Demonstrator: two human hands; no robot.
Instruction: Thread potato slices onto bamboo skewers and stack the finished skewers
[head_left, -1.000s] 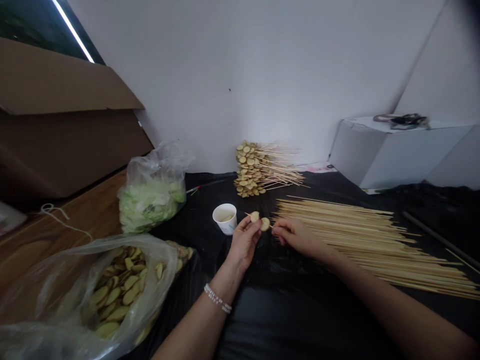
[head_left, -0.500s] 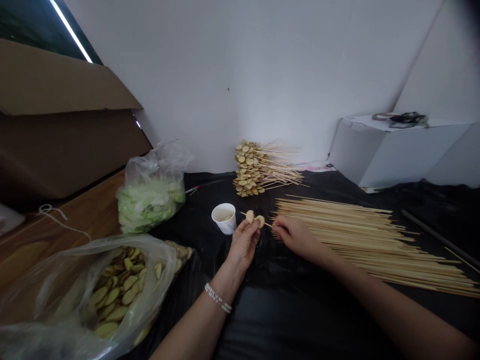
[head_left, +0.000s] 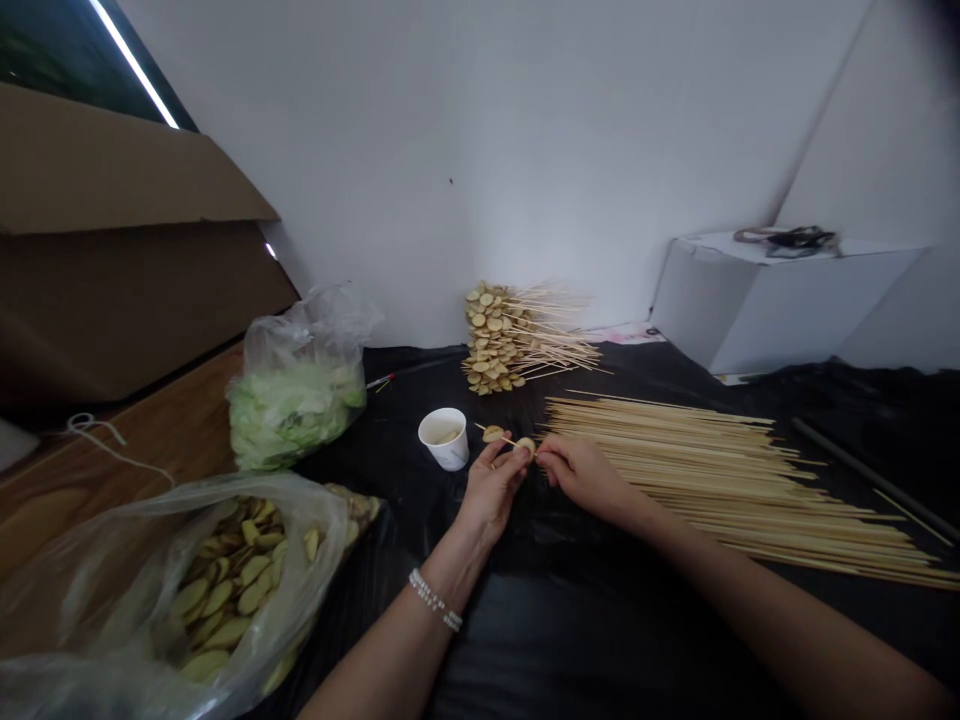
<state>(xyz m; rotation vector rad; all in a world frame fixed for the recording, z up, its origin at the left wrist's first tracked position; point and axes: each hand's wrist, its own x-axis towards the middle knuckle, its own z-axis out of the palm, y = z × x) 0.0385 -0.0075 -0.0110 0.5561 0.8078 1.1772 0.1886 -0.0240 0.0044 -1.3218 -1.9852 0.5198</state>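
My left hand (head_left: 489,492) is closed, pinching a pale potato slice (head_left: 528,445) between thumb and fingers. Through that slice runs a thin bamboo skewer (head_left: 507,440), its tip pointing left. Another potato slice (head_left: 493,434) sits nearer the tip, just above my left fingers. My right hand (head_left: 581,475) grips the skewer at its right end, close to my left fingertips; how much of the stick lies inside the hand is hidden. Just left of the skewer tip stands a white paper cup (head_left: 444,440) with something pale in it.
Many loose skewers (head_left: 697,480) lie to the right. Finished potato skewers (head_left: 495,335) are stacked by the wall. At left are a bag of potato slices (head_left: 232,590), a bag of green leaves (head_left: 296,400) and a cardboard box (head_left: 135,310). A white box (head_left: 780,300) stands back right.
My right hand has moved left along the skewer, closer to my left hand. The slices have turned more edge-on. The whole view has shifted slightly.
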